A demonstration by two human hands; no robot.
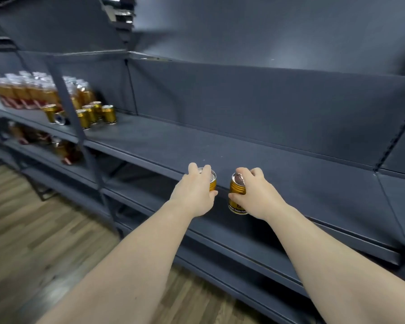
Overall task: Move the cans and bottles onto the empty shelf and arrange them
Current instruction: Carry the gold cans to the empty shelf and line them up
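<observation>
A: Now, what is held?
B: A gold can [212, 181] is gripped from above in the left hand [194, 194]; a second can [236, 199] is gripped in the right hand [256, 195], fingers curled round each.
A: And the empty shelf [290, 164]?
B: It is found just ahead of both hands. Both cans are held roughly upright at its front edge; neither hand is judged nearer.

Soft light is glaring off the back panel [290, 54]; blur is smearing the bottles [21, 90]; wide-angle distortion is bending edges.
</observation>
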